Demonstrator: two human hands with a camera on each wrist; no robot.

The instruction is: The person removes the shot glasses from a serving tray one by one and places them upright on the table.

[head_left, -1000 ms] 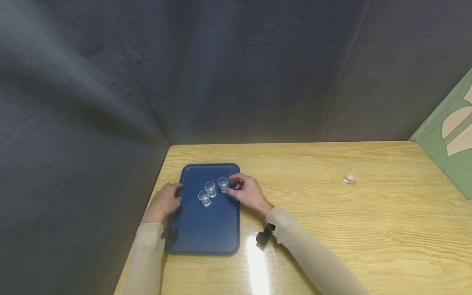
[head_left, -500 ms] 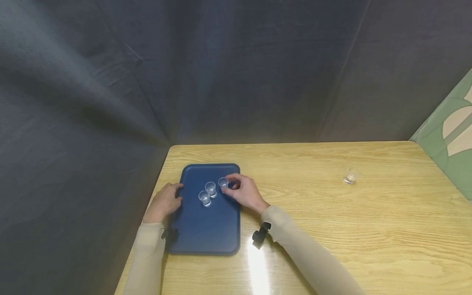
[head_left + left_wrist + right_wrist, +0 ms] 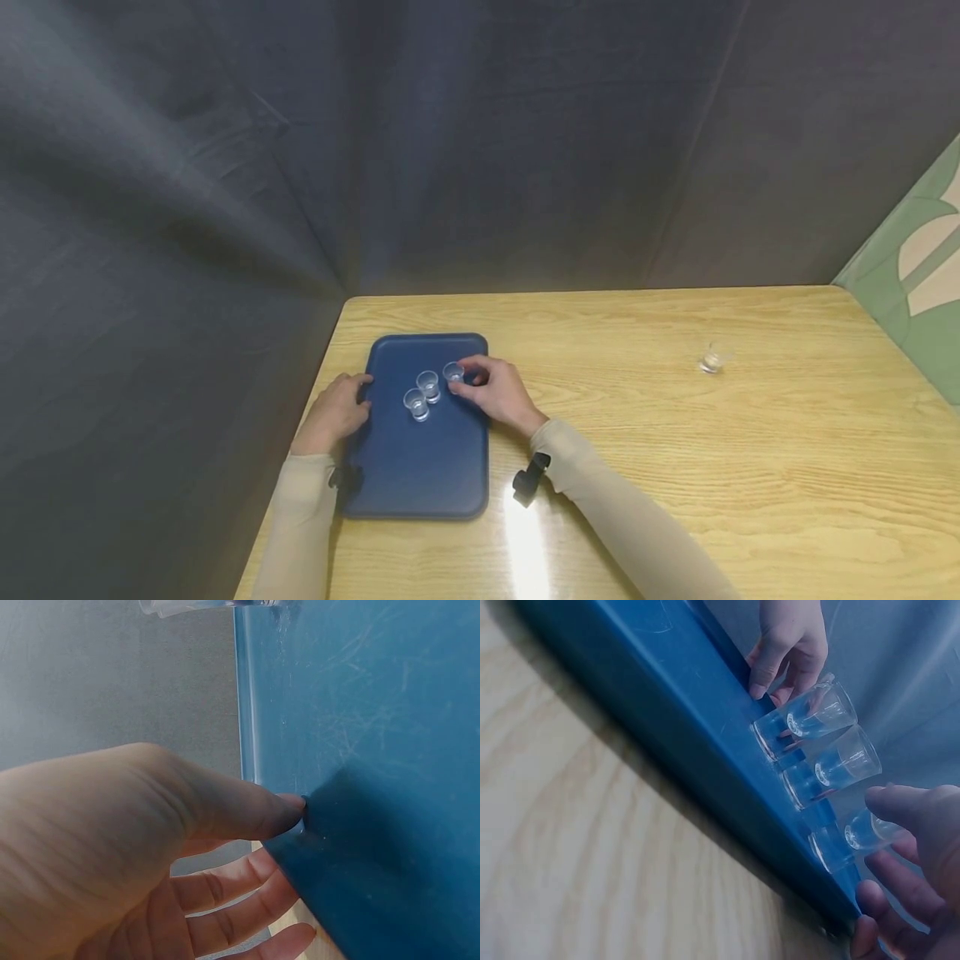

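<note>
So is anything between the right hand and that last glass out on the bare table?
Nothing visible. The right hand is at a glass on the blue tray; from there to the lone glass there is only open wooden table.

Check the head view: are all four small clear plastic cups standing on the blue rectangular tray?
No: three small clear plastic cups stand on the blue rectangular tray, while a fourth clear cup sits apart on the wooden table.

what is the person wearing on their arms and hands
Both arms are covered by long, close-fitting beige sleeves that end at the wrists: the left sleeve and the right sleeve. A small black device is strapped at each wrist, the left one and the right one. The left hand and right hand are bare, with no gloves; rings cannot be made out.
</note>
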